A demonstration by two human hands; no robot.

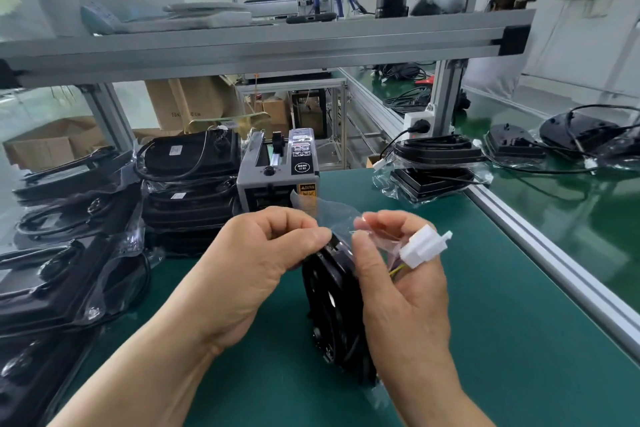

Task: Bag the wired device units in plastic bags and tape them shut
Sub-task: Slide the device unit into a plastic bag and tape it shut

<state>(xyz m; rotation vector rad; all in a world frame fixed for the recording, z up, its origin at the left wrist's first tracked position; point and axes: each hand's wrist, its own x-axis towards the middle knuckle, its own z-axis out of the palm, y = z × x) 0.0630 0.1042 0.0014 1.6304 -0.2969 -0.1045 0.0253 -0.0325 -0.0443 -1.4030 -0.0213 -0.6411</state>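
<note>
The unit (pixel 329 291) stands on edge on the bench (pixel 502 322) near its front edge, long axis running away from the person, inside a clear bag (pixel 341 218) whose mouth rises between the hands. The left hand (pixel 263 253) pinches the film with thumb and forefinger; the right hand (pixel 398 274) pinches it opposite, the white connector (pixel 420 248) lying against its fingers. The dispenser (pixel 277 170) sits straight beyond the mouth, toward the back edge, nearer the left hand, so that hand likely reaches for tape
</note>
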